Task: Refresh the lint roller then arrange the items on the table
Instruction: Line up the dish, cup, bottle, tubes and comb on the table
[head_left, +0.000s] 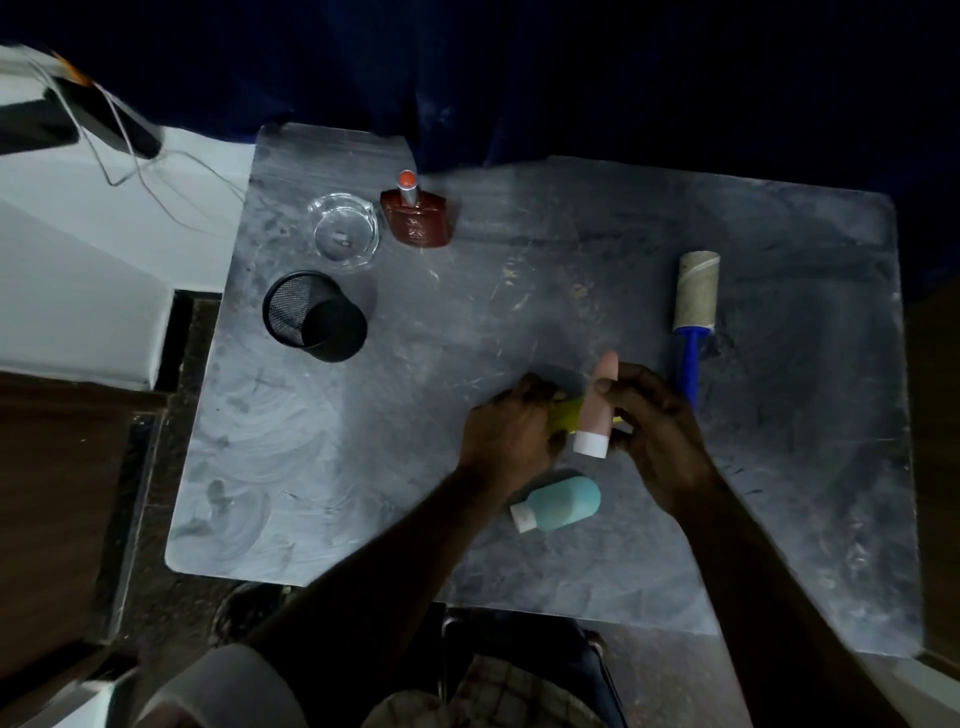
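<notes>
The lint roller (696, 306), a grey roll on a blue handle, lies on the grey table (441, 322) at the right, apart from both hands. My right hand (657, 431) grips a pink bottle (597, 410) with a white cap pointing toward me. My left hand (511, 431) is closed on a yellow-green item (563, 415) that sits partly behind the pink bottle; most of it is hidden. A teal bottle (563, 503) with a white cap lies on its side just below my hands.
A black mesh cup (314, 317) lies tipped at the left. Behind it are a clear glass dish (344, 232) and a brown perfume bottle (418, 215). A white ledge with cables (119, 171) borders the table's left side.
</notes>
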